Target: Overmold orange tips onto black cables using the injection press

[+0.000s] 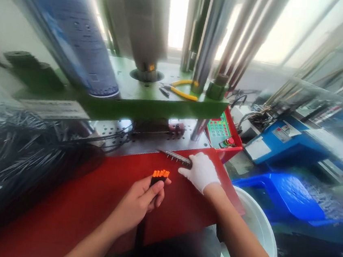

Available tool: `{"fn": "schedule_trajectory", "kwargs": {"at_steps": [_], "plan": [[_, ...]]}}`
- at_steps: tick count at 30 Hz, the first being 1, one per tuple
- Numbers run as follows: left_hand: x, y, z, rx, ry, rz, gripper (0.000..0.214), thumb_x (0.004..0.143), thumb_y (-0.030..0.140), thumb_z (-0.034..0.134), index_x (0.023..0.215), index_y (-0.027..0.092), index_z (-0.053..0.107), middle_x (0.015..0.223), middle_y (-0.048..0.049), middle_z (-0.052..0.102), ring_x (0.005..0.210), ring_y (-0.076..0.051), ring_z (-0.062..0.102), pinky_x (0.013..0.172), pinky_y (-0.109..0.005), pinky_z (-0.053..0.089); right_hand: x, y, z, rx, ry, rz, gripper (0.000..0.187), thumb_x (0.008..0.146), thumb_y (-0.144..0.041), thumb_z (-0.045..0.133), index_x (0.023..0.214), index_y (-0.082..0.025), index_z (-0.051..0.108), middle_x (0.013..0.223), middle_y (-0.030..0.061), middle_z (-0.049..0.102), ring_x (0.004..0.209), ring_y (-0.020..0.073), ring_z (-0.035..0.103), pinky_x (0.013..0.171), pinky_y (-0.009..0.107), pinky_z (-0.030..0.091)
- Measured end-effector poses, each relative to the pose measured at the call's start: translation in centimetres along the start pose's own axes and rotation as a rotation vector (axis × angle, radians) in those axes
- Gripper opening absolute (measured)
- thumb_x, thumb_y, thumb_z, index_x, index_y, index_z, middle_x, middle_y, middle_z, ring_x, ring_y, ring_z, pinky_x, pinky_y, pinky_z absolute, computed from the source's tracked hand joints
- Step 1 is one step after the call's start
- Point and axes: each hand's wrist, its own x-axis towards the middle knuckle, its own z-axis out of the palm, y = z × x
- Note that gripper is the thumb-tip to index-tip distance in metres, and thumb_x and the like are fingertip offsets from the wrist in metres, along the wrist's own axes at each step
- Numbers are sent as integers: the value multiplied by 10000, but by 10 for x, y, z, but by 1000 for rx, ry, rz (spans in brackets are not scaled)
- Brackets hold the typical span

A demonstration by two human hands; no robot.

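Low over the red work surface (178, 211), my bare left hand (141, 199) is closed around a small bundle of black pieces with orange tips (161, 173). The tips stand side by side above my thumb, and a black length hangs below the hand. My right hand (202, 172), in a white glove, grips the near end of a dark metal bar (176, 157) with a row of small pins along its edge. This bar lies by the back edge of the red surface, its far end pointing left. The fingertips under it are partly hidden.
A machine with a green plate (149, 109) and steel columns stands ahead, yellow-handled cutters (184, 90) on top. Black cables (17, 165) pile up at left. To the right are a red-framed control panel (220, 130), a white bucket (260, 219) and a blue bin (293, 198).
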Motion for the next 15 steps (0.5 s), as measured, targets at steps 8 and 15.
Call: {"fn": "schedule_trajectory", "kwargs": {"at_steps": [8, 15], "plan": [[0, 5, -4, -29, 18, 82, 294, 932, 438, 460, 839, 163, 411, 642, 32, 475, 499, -55, 318, 484, -212, 266, -44, 10, 10, -52, -89, 64, 291, 821, -488, 558, 826, -198, 580, 857, 55, 573, 742, 188, 533, 643, 294, 350], [2, 2, -1, -59, 0, 68, 306, 899, 412, 543, 775, 155, 433, 582, 63, 326, 486, -49, 257, 467, -208, 221, -55, 24, -8, 277, -374, 139, 230, 765, -410, 604, 811, -185, 584, 736, 14, 612, 643, 147, 536, 587, 260, 350]]}}
